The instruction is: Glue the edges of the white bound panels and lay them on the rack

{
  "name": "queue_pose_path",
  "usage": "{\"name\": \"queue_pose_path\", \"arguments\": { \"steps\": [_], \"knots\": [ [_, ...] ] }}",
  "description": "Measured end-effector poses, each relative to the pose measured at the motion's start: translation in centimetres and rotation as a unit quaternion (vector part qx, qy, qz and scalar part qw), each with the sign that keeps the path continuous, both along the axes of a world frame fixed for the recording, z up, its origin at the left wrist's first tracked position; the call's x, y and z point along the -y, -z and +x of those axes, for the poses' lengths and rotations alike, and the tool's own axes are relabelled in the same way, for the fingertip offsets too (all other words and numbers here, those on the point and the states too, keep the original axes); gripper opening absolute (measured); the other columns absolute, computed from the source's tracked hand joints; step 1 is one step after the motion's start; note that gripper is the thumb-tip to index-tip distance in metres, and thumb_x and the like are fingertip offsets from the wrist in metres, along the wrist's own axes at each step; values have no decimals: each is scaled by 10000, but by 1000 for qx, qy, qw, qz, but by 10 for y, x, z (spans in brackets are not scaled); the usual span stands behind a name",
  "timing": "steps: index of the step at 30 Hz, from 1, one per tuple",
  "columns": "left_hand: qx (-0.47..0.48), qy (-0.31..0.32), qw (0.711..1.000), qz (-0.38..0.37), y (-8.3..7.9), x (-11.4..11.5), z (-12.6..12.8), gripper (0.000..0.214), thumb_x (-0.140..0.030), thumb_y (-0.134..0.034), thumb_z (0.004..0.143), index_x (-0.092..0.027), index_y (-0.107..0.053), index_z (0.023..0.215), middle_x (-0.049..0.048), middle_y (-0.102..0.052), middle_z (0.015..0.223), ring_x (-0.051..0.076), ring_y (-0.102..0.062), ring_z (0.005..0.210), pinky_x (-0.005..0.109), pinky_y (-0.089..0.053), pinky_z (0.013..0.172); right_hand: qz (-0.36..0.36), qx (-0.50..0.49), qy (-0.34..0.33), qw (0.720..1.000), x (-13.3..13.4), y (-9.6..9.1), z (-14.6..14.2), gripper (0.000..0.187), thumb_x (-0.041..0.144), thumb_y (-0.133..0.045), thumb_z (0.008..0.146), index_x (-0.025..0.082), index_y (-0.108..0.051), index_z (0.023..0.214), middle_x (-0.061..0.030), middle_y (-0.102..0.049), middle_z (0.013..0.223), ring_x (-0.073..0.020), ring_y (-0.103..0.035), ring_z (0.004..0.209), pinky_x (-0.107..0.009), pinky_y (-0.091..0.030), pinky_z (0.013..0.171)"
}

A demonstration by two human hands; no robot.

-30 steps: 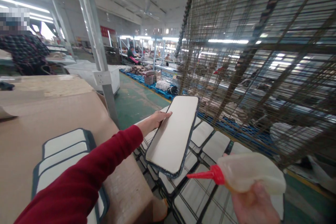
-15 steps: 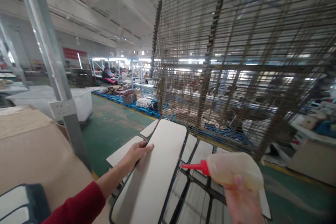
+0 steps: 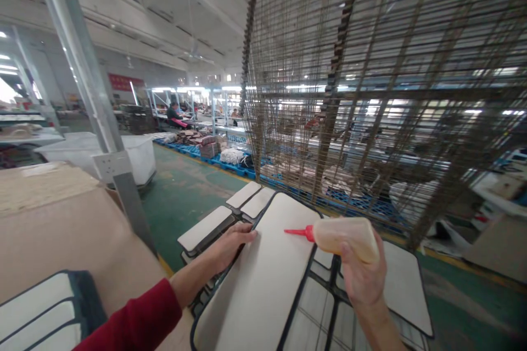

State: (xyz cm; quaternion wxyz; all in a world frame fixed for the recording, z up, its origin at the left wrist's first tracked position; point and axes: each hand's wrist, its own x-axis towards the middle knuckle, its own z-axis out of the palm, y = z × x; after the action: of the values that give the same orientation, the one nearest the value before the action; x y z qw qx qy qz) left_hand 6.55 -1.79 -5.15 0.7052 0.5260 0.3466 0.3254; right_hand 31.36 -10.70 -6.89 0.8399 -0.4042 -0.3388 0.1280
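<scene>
Left hand: grips white panel, 10 o'clock edge.
Right hand: holds bottle, red nozzle aimed toward 9 o'clock over white panel.
Wire rack: 2 o'clock.

I am wearing a deep red sleeve on my left arm, well behind the fingers of my left hand. Its plain cuff is ending partway along the forearm, and slight creases are running through the cloth farther back from the fingers. Between cuff and fingertips, my skin is showing bare. My right hand is showing bare too, and behind its fingers the right forearm is running uncovered toward the edge of my view.
</scene>
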Motion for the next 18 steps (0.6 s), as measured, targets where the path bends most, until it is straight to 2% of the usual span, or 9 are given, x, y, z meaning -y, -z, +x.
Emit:
{"name": "queue_pose_path", "arguments": {
  "steps": [2,4,6,8,10,13,15,16,18],
  "knots": [
    [13,40,999,-10,-1,1,0,325,-280,-792,540,-135,-701,816,63,-726,738,199,-655,640,291,-503,638,-17,0,21,1000,6,13,-4,693,353,-838,562,212,-531,1167,-62,-630,1064,-239,-620,967,-458,-456,964],
    [16,57,998,-13,-1,0,0,338,-220,-781,504,-130,-711,822,66,-728,727,216,-664,650,307,-511,653,-44,14,11,999,18,33,-17,699,360,-836,567,202,-528,1175,-81,-639,1070,-256,-625,966,-449,-481,934],
    [10,41,999,-11,-2,-4,0,336,-205,-773,478,-128,-713,800,62,-724,698,215,-663,645,300,-509,652,-74,22,-51,996,31,52,-36,726,382,-824,584,204,-503,1210,-110,-654,1086,-288,-636,978,-450,-522,872],
    [2,23,1000,-4,-2,-7,-1,341,-208,-775,461,-128,-711,786,55,-721,684,208,-657,629,292,-504,646,-78,-4,-145,986,38,61,-50,751,392,-816,598,220,-467,1241,-123,-666,1086,-304,-654,958,-457,-554,806],
    [-1,17,1000,6,-1,-7,-2,345,-232,-778,470,-130,-707,792,52,-720,688,203,-652,620,292,-502,646,-57,-15,-146,988,33,52,-48,742,362,-832,576,214,-479,1211,-119,-669,1057,-292,-663,911,-444,-565,767],
    [3,34,999,26,-2,-3,0,350,-261,-778,507,-131,-702,823,56,-721,729,205,-655,645,297,-503,658,-10,-18,22,1000,7,17,-23,674,376,-836,554,188,-521,1120,-78,-623,1038,-230,-629,901,-432,-523,857],
    [7,43,998,40,-2,0,3,361,-259,-779,521,-129,-699,848,62,-719,754,214,-658,672,299,-502,656,5,-11,66,998,-8,3,-7,706,418,-831,547,200,-506,1135,-60,-585,1097,-212,-591,971,-426,-471,942],
    [9,42,998,45,-3,0,5,370,-260,-778,525,-127,-697,860,65,-717,758,219,-659,680,300,-502,651,0,-2,75,997,-11,3,-4,719,410,-838,540,199,-509,1144,-59,-580,1108,-212,-581,986,-425,-458,956],
    [7,35,998,46,-4,-3,6,396,-271,-773,524,-123,-696,884,68,-713,747,225,-657,669,305,-499,633,-31,22,61,997,-8,16,-11,706,372,-852,530,182,-542,1136,-70,-606,1075,-227,-591,958,-425,-476,923]
  ]
}}
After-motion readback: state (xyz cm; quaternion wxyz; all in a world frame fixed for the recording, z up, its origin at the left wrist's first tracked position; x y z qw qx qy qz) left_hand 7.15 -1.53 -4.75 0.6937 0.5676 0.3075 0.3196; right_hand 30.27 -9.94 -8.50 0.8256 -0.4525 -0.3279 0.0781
